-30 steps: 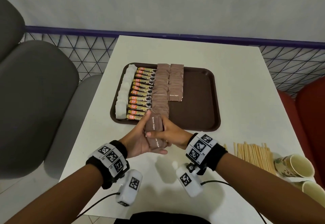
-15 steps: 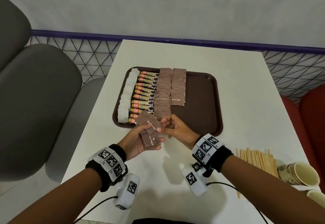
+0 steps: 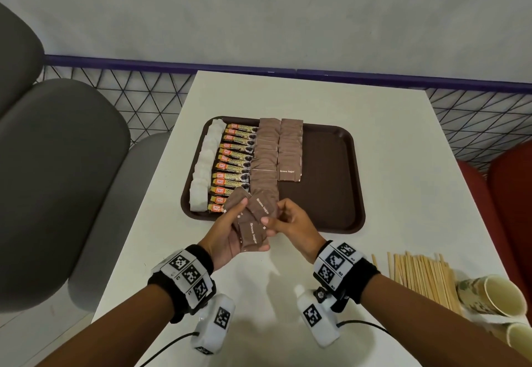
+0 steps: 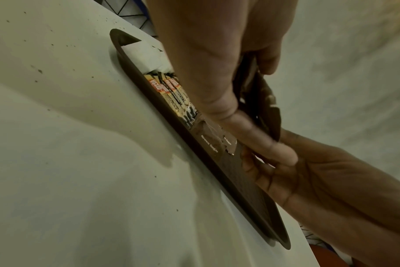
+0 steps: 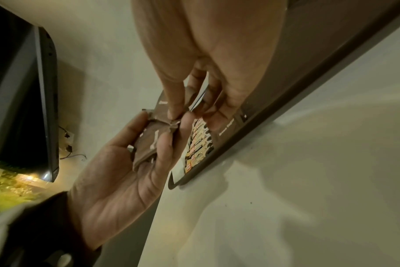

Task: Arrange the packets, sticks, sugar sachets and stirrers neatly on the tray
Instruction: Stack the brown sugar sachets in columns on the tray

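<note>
My left hand (image 3: 230,234) grips a fanned stack of brown sugar sachets (image 3: 250,233) over the near left rim of the brown tray (image 3: 328,182). My right hand (image 3: 283,218) pinches the top sachet (image 3: 262,208) of that stack between thumb and fingers; the right wrist view shows the same pinch (image 5: 178,115). On the tray lie a column of white packets (image 3: 205,165), a column of coffee sticks (image 3: 234,165), and two columns of brown sugar sachets (image 3: 289,150). Wooden stirrers (image 3: 420,277) lie on the table at the near right.
Paper cups (image 3: 495,294) lie on their sides right of the stirrers at the table's right edge. Grey seats (image 3: 57,171) stand to the left, a red seat (image 3: 509,194) to the right. The tray's right half is bare.
Both hands have moved forward to the tray's near rim with the stack. The stack has fanned out, and my right hand now pinches the top sachet instead of squeezing the whole stack.
</note>
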Available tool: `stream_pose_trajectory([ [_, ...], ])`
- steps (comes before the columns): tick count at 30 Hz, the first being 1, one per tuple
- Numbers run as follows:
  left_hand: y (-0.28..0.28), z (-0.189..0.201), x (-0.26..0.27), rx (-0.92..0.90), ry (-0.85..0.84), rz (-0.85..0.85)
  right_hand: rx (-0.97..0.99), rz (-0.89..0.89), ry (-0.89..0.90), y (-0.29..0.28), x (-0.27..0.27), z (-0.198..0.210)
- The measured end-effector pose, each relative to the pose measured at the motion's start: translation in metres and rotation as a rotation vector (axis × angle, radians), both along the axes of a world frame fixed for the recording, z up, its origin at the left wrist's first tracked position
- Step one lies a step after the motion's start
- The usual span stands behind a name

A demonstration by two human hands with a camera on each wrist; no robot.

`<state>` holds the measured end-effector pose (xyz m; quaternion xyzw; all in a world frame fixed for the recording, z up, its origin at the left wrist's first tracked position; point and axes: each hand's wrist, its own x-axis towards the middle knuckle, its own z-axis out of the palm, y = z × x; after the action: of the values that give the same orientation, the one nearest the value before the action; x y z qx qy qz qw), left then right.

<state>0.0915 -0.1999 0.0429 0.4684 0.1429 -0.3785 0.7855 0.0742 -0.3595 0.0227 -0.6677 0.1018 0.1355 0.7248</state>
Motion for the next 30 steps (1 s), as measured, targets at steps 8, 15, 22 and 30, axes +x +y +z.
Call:
stream_pose_trajectory([
  [8, 0.01, -0.007, 0.005, 0.059, 0.007, 0.118, -0.134, -0.207, 0.039, -0.043, 0.037, 0.003],
  [15, 0.022, -0.012, 0.002, 0.088, 0.024, 0.139, -0.58, -0.185, 0.119, -0.065, 0.083, -0.032],
  [22, 0.032, -0.017, 0.002, 0.017, 0.048, 0.114, -0.805, -0.182, 0.14, -0.06, 0.095, -0.045],
  [30, 0.03, -0.018, 0.004, 0.122, 0.038, 0.081, -0.875, -0.255, 0.08, -0.058, 0.089, -0.041],
])
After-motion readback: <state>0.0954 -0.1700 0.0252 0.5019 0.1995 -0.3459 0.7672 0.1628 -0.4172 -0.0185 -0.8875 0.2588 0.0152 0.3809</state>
